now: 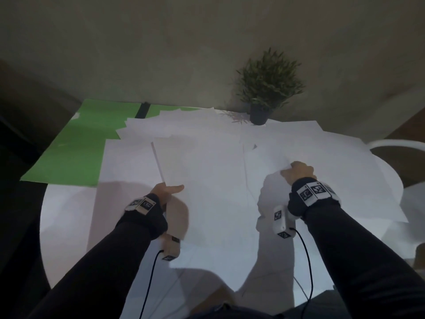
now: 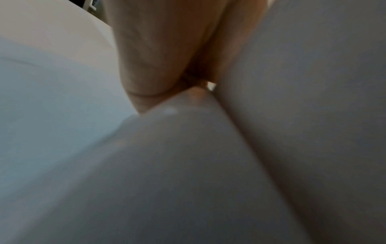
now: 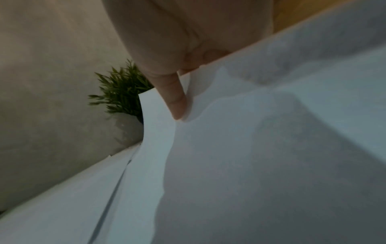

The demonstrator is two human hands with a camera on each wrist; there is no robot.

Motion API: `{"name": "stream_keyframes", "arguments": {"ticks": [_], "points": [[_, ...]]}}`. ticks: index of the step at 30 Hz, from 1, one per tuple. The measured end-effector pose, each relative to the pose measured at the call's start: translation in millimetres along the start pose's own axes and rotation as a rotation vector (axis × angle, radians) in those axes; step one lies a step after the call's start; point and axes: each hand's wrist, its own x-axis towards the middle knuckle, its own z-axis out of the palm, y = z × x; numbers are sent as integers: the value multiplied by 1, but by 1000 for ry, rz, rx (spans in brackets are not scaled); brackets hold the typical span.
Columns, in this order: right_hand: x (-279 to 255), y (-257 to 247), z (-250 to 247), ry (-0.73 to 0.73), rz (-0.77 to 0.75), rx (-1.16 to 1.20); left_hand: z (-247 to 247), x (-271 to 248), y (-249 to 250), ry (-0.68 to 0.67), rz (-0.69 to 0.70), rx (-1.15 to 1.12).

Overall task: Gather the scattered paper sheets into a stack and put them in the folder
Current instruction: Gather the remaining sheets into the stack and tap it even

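White paper sheets lie scattered over a round white table (image 1: 69, 226). My left hand (image 1: 169, 191) pinches the near left corner of a lifted stack of sheets (image 1: 202, 171), thumb on top. In the left wrist view the same hand (image 2: 158, 57) shows close up against blurred paper (image 2: 188, 165). My right hand (image 1: 297, 172) grips the edge of a loose sheet (image 1: 333, 162) on the right; its fingers (image 3: 175, 99) curl under that raised sheet (image 3: 250, 132). An open green folder (image 1: 76, 143) lies at the far left, partly covered by sheets.
A small potted plant (image 1: 264, 88) stands at the table's back against the wall, also seen as the plant (image 3: 123, 92) in the right wrist view. A white chair back (image 1: 400, 143) curves at the right. More sheets (image 1: 174, 123) overlap near the folder.
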Motion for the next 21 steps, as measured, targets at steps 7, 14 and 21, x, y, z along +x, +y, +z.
{"name": "stream_keyframes", "arguments": {"ticks": [7,14,21], "points": [[-12,22,19,-65,179,102,0,7,-8,73,28,16],[-19,7,-9,78,-87,100,0,10,-11,50,40,-17],[-35,-27,-42,261,-290,79,1,9,-15,45,90,-75]]}}
